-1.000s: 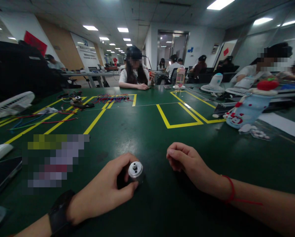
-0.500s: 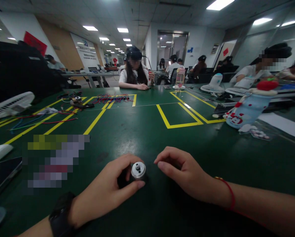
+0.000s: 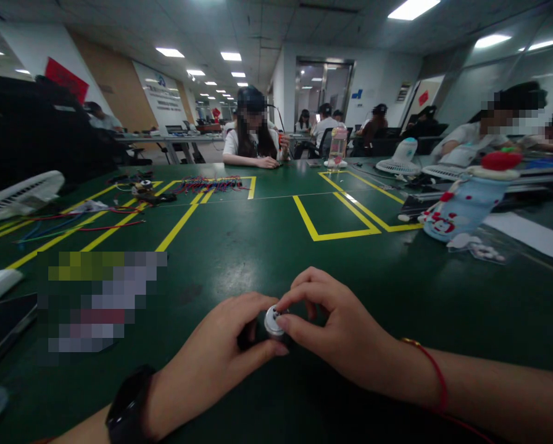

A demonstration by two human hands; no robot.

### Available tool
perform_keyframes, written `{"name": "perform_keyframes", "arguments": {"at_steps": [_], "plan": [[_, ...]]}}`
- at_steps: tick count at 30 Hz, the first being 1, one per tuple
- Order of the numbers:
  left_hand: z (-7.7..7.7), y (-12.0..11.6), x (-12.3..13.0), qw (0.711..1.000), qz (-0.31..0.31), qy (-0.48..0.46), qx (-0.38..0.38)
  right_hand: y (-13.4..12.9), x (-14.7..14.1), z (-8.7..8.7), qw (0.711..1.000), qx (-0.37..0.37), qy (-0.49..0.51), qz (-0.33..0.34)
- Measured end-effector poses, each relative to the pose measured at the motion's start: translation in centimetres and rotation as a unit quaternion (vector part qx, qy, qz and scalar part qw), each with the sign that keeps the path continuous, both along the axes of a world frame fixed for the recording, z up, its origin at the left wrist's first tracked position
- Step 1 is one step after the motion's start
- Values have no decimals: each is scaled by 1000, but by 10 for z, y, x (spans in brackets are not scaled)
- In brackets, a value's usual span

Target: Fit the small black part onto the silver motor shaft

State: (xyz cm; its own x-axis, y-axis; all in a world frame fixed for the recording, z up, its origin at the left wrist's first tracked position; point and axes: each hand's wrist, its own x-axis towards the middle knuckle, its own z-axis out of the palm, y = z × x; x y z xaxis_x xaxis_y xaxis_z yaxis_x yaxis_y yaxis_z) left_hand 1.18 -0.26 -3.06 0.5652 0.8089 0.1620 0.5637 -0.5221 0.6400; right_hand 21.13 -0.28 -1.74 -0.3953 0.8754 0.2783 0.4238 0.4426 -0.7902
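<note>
A small round silver metal part, like a small motor, stands on the green table with its flat face up. My left hand is wrapped round its side, thumb in front and fingers behind. Over its top, the thumb and forefinger of my right hand are pinched together at the centre of the face. Whatever lies between those two fingertips is too small to make out.
Wires lie in a bundle farther back. A blue bottle and a small plastic bag are at the right. White fan at the left; a person sits opposite.
My left hand has moved a little to the right with the metal part. My right hand has come left, and its fingertips now touch the part's top.
</note>
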Motion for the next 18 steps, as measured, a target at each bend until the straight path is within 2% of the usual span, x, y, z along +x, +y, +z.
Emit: {"name": "perform_keyframes", "arguments": {"at_steps": [6, 11, 15, 18], "plan": [[-4, 1, -1, 1000, 3, 5, -1, 3, -2, 4, 999, 4, 37, 11], [-1, -1, -4, 1000, 7, 21, -6, 7, 8, 3, 997, 5, 74, 4], [4, -2, -9, 1000, 10, 14, -24, 6, 21, -6, 999, -21, 7, 27], [6, -2, -13, 999, 12, 5, -36, 5, 26, -12, 997, -15, -60, 43]]}}
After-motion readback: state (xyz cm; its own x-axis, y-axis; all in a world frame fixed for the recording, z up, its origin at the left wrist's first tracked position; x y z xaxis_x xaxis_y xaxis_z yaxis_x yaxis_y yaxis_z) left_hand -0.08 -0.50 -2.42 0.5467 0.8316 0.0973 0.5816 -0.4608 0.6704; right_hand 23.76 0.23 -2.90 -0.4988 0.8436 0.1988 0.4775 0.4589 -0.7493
